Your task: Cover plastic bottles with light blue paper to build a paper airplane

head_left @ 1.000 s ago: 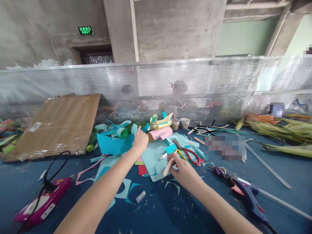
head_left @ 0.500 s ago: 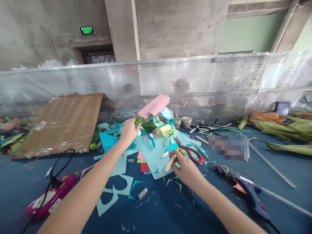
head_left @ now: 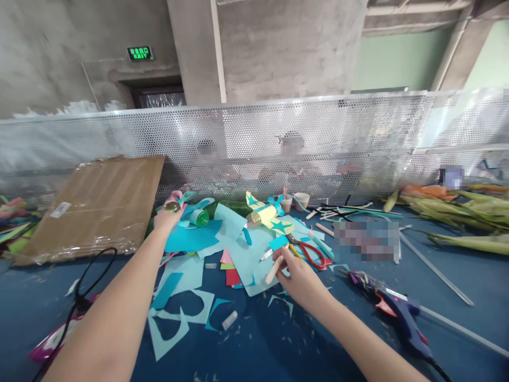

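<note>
At the far left of the paper pile, my left hand (head_left: 166, 218) is closed round a green bottle (head_left: 172, 206) wrapped in pink paper, one end of it facing me. My right hand (head_left: 294, 271) pinches a short pale wooden stick (head_left: 273, 270) over the light blue paper (head_left: 256, 284). Just beyond those fingers lie red-handled scissors (head_left: 314, 254) and a white pen (head_left: 265, 255). A yellow-wrapped bottle (head_left: 263, 214) with star-marked paper wings rests behind them. Another green bottle (head_left: 201, 217) with blue paper lies right of my left hand.
A hot glue gun (head_left: 401, 307) lies at the right, a clear glue stick at its rear. Paper cups (head_left: 301, 200), corn husks (head_left: 457, 212) and thin sticks sit farther back. Cardboard (head_left: 99, 207) leans against the perforated screen (head_left: 318, 122). A pink power strip (head_left: 51, 339) is at the left.
My left hand has moved left and down with the pink-wrapped bottle, bringing it from above the pile to its left side. My right hand keeps the stick in nearly the same place.
</note>
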### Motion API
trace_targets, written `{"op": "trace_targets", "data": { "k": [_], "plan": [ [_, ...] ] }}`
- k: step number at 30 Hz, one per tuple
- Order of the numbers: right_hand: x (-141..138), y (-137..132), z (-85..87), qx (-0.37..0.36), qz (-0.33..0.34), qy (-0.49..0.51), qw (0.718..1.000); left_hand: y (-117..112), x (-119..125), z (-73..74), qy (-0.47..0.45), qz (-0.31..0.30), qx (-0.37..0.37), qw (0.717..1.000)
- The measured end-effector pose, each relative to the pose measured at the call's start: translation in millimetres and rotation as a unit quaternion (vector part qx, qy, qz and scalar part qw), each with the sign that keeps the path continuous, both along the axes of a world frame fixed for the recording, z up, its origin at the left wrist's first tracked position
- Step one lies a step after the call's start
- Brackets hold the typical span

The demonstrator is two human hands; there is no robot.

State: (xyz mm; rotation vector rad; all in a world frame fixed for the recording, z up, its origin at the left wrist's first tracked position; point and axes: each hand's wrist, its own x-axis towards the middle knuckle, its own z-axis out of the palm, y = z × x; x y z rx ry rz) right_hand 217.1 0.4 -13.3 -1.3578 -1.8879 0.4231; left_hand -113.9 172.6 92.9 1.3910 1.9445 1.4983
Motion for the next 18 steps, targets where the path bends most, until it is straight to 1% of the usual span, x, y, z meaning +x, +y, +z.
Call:
{"op": "trace_targets", "data": {
  "k": [2,3,4,5,7,10,12,14,15,18],
  "plan": [
    [-1,-1,0.2,0.003,0.001,-0.003,1.0,2,9,-1.0,0.061,0.035,0.006,0.997],
    [-1,-1,0.1,0.003,0.001,-0.005,1.0,3,17,-3.0,0.097,0.036,0.017,0.994],
    [-1,-1,-0.1,0.003,0.001,-0.007,1.0,4,26,-5.9,0.133,0.019,0.032,0.99],
    [-1,-1,-0.6,0.002,0.003,-0.008,1.0,4,38,-9.7,0.17,-0.014,0.047,0.984],
    [-1,0,-2.0,0.0,0.008,-0.005,1.0,5,66,-19.2,0.235,-0.11,0.063,0.964],
    [-1,1,-4.7,-0.002,0.015,-0.002,1.0,6,110,-35.2,0.307,-0.242,0.064,0.918],
    [-1,1,-6.2,-0.002,0.021,-0.004,1.0,7,135,-43.7,0.343,-0.29,0.046,0.892],
    [-1,1,-7.1,-0.001,0.022,-0.009,1.0,10,149,-47.9,0.374,-0.297,0.012,0.878],
    [-2,0,-7.2,-0.001,0.019,-0.012,1.0,12,151,-48.2,0.39,-0.291,-0.007,0.874],
    [-3,-1,-6.2,0.003,0.012,-0.018,1.0,19,144,-42.9,0.435,-0.249,-0.072,0.862]
  ]
}}
